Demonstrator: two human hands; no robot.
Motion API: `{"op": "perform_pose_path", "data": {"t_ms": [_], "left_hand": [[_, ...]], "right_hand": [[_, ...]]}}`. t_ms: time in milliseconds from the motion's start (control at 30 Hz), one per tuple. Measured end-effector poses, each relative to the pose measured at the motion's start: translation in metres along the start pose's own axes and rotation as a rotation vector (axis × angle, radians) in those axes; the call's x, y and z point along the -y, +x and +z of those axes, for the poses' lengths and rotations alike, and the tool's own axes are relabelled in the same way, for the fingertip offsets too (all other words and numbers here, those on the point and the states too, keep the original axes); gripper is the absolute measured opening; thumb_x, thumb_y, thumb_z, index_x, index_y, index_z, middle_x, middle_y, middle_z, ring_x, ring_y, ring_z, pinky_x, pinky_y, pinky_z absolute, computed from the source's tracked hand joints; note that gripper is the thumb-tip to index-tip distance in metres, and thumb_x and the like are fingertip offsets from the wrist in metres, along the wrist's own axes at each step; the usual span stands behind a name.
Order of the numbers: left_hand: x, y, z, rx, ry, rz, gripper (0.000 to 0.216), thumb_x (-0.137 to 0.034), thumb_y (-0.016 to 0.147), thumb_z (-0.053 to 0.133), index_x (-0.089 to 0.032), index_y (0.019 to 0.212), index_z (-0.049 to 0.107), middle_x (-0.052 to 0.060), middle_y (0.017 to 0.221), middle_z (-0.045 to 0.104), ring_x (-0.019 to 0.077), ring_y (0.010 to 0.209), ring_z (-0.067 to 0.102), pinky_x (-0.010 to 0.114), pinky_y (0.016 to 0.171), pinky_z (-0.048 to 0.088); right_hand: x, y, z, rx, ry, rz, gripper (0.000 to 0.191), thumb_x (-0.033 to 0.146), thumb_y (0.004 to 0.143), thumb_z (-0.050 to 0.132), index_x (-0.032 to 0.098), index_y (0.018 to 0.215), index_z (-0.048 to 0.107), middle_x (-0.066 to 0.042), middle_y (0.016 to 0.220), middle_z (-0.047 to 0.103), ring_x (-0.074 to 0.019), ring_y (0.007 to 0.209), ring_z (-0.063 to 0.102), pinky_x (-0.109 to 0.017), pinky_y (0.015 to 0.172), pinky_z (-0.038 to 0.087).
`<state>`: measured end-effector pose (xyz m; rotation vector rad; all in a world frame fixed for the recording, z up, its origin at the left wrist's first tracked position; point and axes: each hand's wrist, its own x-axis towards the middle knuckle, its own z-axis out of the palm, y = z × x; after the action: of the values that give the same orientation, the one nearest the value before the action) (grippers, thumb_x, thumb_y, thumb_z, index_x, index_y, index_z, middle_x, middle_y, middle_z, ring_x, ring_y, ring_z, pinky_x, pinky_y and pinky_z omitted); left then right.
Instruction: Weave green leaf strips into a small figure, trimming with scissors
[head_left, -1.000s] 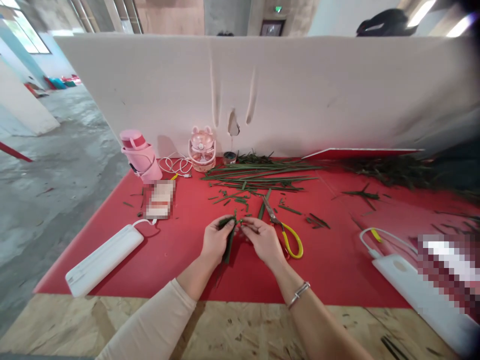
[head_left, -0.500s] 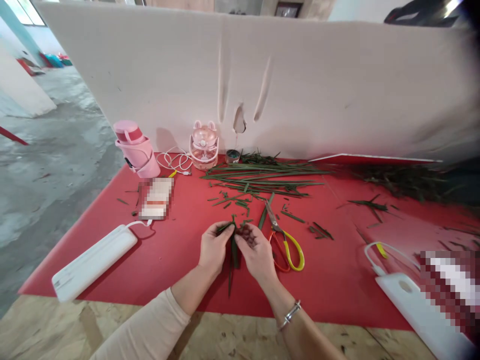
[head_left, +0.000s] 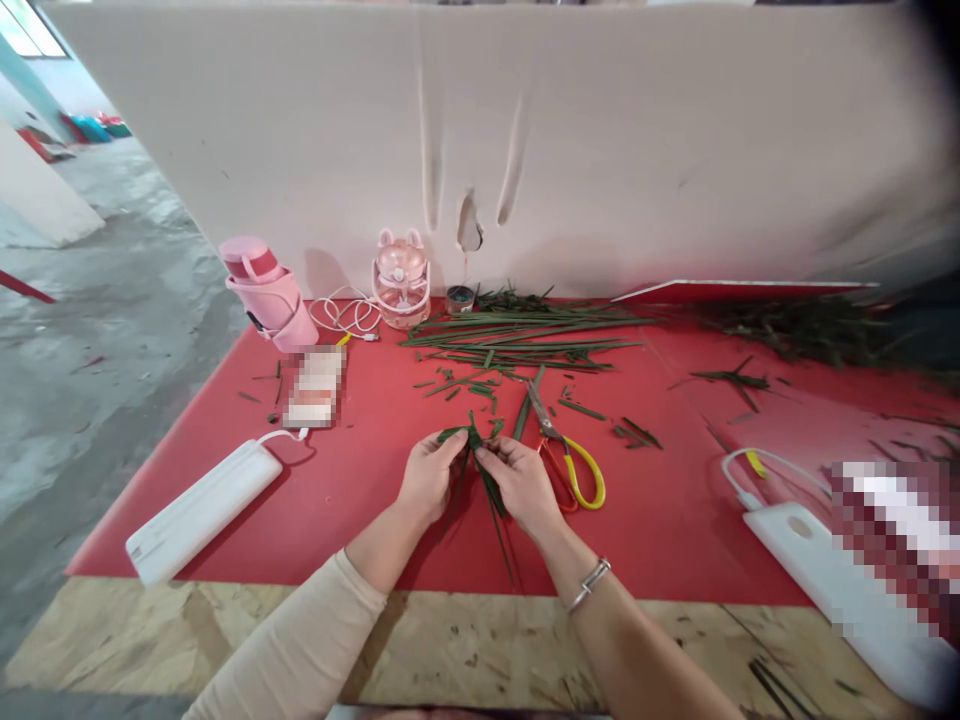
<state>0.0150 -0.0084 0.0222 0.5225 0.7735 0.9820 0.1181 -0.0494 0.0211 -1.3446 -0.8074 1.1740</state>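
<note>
Between my two hands is a small bundle of folded green leaf strips (head_left: 491, 490), its loose ends hanging down toward me over the red sheet. My left hand (head_left: 431, 475) pinches the upper left of it between thumb and fingers. From the other side my right hand (head_left: 519, 482) grips it, thumb and fingertips closed near the top knot. Just right of my right hand lie scissors (head_left: 574, 460) with yellow and red handles, blades pointing away beside a single leaf strip (head_left: 529, 402). Fingertips partly hide the folded part.
Long green strips (head_left: 517, 335) lie piled at the back, with cut bits before them. A pink bottle (head_left: 270, 295), a clear pink jug (head_left: 402, 280) and a small tin (head_left: 460, 299) stand by the white board (head_left: 337, 130). White power banks (head_left: 202, 510) lie at both sides.
The bundle has turned, so its loose ends now swing to the right. Both hands stay closed on it, and the view has shifted slightly.
</note>
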Motion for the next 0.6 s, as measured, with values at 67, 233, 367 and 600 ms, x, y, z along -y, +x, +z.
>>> {"op": "perform_pose_path", "data": {"t_ms": [67, 233, 367, 600], "left_hand": [[0.0, 0.0, -0.003, -0.014, 0.12, 0.079, 0.02, -0.028, 0.062, 0.072, -0.012, 0.072, 0.067, 0.004, 0.069, 0.067, 0.0105, 0.063, 0.058, 0.025, 0.069, 0.045], [-0.007, 0.0, -0.007, -0.062, 0.358, 0.227, 0.031, -0.026, 0.06, 0.072, -0.015, 0.089, 0.069, 0.006, 0.084, 0.07, 0.0143, 0.075, 0.062, 0.027, 0.076, 0.047], [-0.014, -0.002, -0.009, -0.021, 0.518, 0.178, 0.03, -0.03, 0.063, 0.068, -0.015, 0.089, 0.071, 0.006, 0.082, 0.07, 0.0158, 0.068, 0.061, 0.028, 0.063, 0.049], [-0.01, -0.004, -0.005, -0.028, 0.486, 0.129, 0.032, -0.032, 0.061, 0.07, -0.015, 0.089, 0.071, 0.004, 0.076, 0.069, 0.0114, 0.059, 0.057, 0.026, 0.061, 0.049]], "right_hand": [[0.0, -0.001, 0.0, 0.001, -0.015, -0.021, 0.02, 0.035, 0.068, 0.066, 0.016, 0.073, 0.061, 0.001, 0.064, 0.062, -0.0128, 0.058, 0.053, -0.025, 0.057, 0.043], [0.0, -0.001, -0.001, 0.001, -0.097, -0.139, 0.021, 0.036, 0.072, 0.061, 0.017, 0.08, 0.063, -0.003, 0.076, 0.068, -0.0181, 0.073, 0.061, -0.03, 0.069, 0.048], [0.002, 0.0, -0.006, -0.001, -0.206, -0.231, 0.021, 0.033, 0.075, 0.058, 0.017, 0.087, 0.066, -0.005, 0.085, 0.069, -0.0213, 0.084, 0.062, -0.034, 0.078, 0.048], [0.002, 0.001, -0.006, -0.064, -0.145, -0.219, 0.015, 0.031, 0.071, 0.061, 0.017, 0.075, 0.064, -0.002, 0.069, 0.066, -0.0167, 0.066, 0.06, -0.029, 0.066, 0.047]]}}
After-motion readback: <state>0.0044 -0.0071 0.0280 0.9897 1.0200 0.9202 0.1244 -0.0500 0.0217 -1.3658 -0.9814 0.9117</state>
